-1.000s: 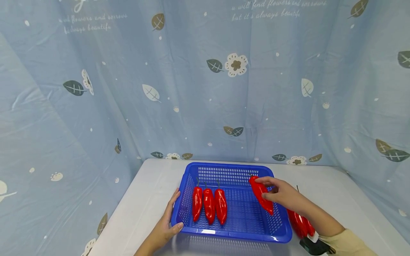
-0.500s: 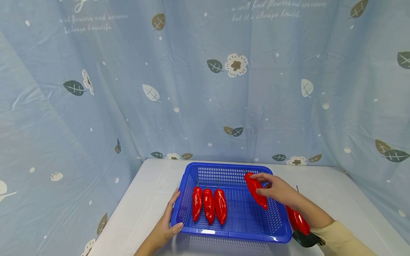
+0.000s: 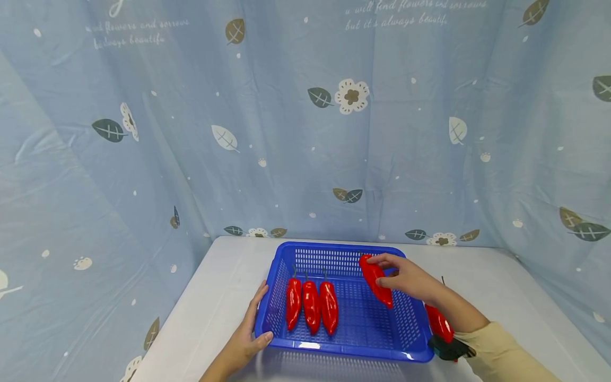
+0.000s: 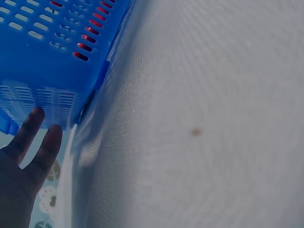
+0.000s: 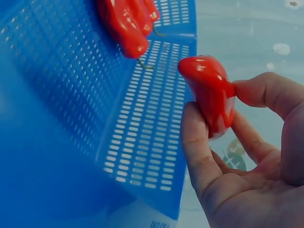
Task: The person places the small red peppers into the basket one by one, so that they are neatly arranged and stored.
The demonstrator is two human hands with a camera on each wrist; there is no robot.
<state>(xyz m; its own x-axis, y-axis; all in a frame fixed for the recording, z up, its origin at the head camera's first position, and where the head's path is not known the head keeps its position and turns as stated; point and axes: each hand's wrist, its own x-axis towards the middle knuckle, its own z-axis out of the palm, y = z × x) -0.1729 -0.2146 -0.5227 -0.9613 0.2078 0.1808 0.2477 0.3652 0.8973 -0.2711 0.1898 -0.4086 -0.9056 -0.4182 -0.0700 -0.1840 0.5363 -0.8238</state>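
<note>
A long red pepper (image 3: 374, 280) hangs over the right half of a blue plastic basket (image 3: 353, 351), pinched between the thumb and fingers of my right hand (image 3: 408, 277). In the right wrist view this glossy pepper (image 5: 209, 90) sits between thumb and fingertips, with the basket's slotted wall (image 5: 147, 133) behind it. Three red peppers (image 3: 311, 307) lie side by side in the left half of the basket, stems pointing away. My left hand (image 3: 243, 337) touches the basket's front left corner; its straight fingers (image 4: 46, 147) lie along the outer wall and its thumb is at the front rim.
More red peppers (image 3: 439, 322) lie to the right of the basket, partly hidden by my right forearm and the dark wrist device (image 3: 448, 348). The white table (image 3: 229, 265) reaches back to a blue patterned curtain (image 3: 296, 159), which also hangs at both sides.
My right hand has carried the pepper to the left and slightly away from me, further over the basket. The left hand, basket and the three peppers in it have stayed put.
</note>
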